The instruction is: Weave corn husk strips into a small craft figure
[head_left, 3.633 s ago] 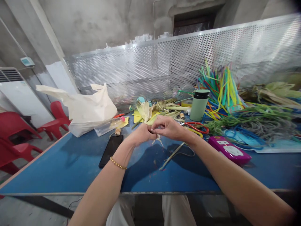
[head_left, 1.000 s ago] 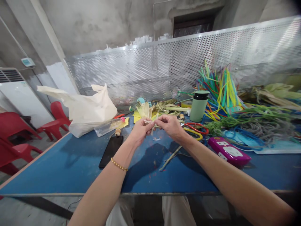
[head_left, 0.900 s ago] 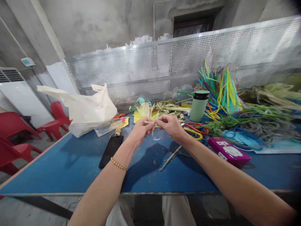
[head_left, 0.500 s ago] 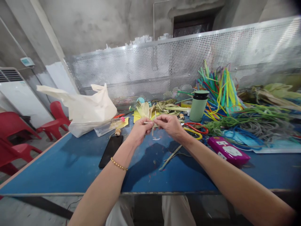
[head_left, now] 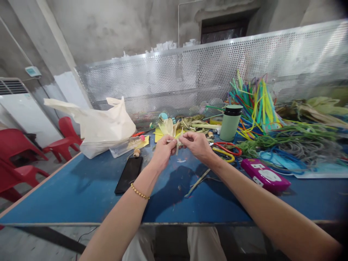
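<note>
Above the blue table [head_left: 89,203], my left hand [head_left: 164,150] and my right hand [head_left: 198,144] meet, each closed in a pinch. Between their fingertips is a small pale piece of plant strip, likely corn husk [head_left: 178,144], with ends sticking up and hanging down. The fingers hide much of it. Just behind the hands lie cream husk leaves [head_left: 166,127] on yellow paper. Below my right hand a long dry strip [head_left: 198,183] rests on the table. Scissors with red and yellow handles [head_left: 227,149] lie beside my right wrist.
At left stand a white plastic bag [head_left: 104,123], a clear bottle [head_left: 126,146] and a black phone [head_left: 129,175]. To the right are a green tumbler [head_left: 230,124], a purple box [head_left: 265,175], colourful pipe cleaners [head_left: 258,105] and tangled green cords [head_left: 296,136]. A perforated metal panel [head_left: 152,83] closes the back.
Both hands stay together at the same spot. The fingers have shifted slightly on the pale strip, and its upper end now leans more to the right.
</note>
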Tool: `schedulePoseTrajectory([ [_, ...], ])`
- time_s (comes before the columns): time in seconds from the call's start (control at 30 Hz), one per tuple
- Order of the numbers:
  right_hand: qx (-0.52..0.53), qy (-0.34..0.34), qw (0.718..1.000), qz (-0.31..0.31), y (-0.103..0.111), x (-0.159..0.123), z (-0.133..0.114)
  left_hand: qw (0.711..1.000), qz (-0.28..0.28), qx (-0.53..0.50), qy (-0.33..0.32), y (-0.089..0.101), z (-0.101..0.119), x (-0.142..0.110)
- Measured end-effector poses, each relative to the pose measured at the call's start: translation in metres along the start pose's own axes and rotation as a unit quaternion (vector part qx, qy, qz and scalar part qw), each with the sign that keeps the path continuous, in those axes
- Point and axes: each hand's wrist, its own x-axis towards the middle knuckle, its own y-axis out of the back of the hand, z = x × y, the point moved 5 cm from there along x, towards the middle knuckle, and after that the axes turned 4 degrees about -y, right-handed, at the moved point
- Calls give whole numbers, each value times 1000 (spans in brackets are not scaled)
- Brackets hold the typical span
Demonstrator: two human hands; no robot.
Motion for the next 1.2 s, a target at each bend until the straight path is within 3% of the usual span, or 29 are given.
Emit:
schedulePoseTrajectory([
  [0.47,-76,6,997,16,3,4,8,1000,20,-10,11,3,-5,3],
  [0.7,-28,9,999,-17,-2,4,7,998,39,-17,35,5,-6,3],
  [1.0,-103,60,993,-18,-3,2,3,990,5,-34,135,7,-6,2],
  [1.2,-125,68,990,-24,-2,3,4,989,-31,-54,135,9,-8,3],
])
